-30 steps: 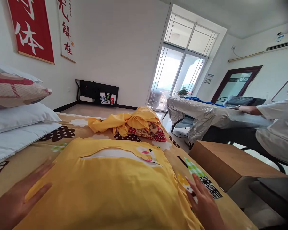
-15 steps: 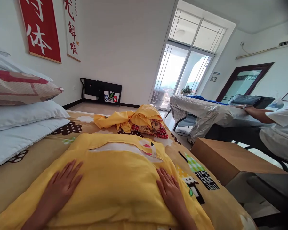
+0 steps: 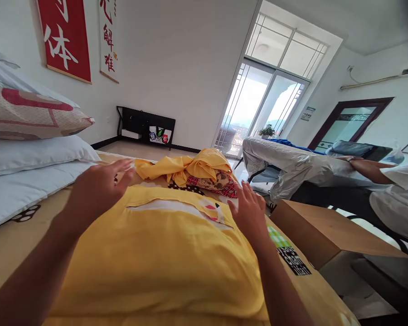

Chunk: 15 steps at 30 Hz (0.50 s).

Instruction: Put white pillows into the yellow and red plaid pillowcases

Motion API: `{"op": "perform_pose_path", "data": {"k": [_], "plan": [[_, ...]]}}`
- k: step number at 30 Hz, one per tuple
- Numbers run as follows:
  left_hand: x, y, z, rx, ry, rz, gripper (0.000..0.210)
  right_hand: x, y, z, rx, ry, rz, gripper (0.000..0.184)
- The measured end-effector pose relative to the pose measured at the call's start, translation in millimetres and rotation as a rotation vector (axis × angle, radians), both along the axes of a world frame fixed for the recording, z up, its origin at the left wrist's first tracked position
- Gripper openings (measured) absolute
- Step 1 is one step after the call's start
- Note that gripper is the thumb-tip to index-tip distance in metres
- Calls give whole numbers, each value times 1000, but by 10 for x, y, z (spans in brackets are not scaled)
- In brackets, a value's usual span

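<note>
A plump yellow pillowcase point(image 3: 163, 253) lies flat on the patterned bedding. Along its far side a slit shows white fabric point(image 3: 170, 207), with a pink-and-black print at the right end. Raised over the far left corner is my left hand point(image 3: 97, 192), its fingers stretched forward and holding nothing. My right hand point(image 3: 250, 215) hovers above the far right corner, fingers apart and empty. Beyond the pillowcase, crumpled yellow cloth point(image 3: 211, 164) rests on a cushion with a red plaid edge point(image 3: 224, 183).
Stacked pillows point(image 3: 30, 156) stand at the left. An open cardboard box point(image 3: 333, 226) is beside the bed on the right. Past it, a person's arm point(image 3: 370, 171) reaches over a table with a silvery cover point(image 3: 292, 156). A black shelf point(image 3: 146, 124) stands by the far wall.
Both hands have lifted off the pillowcase and moved forward, toward its far corners. The view has shifted slightly. The crumpled cloth has stayed in place.
</note>
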State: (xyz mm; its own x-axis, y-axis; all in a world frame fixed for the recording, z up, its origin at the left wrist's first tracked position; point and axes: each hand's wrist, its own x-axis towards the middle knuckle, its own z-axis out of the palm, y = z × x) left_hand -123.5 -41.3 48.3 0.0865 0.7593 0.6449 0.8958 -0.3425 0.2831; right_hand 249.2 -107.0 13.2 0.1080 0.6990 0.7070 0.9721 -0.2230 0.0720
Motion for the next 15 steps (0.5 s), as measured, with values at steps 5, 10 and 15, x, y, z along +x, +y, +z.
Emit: {"op": "perform_pose_path", "data": {"k": [5,10,15], "plan": [[579,662,-1097,-259,132,-217,58,-977,792,-414,-243,138,260,55],[395,930,-1921,-460,125,-240,62,-1031,1134,-1292,-489,269,274,50],[125,972,-1737,-477,103,-217,58,-514,910,-1236,-499,254,288,50]]}}
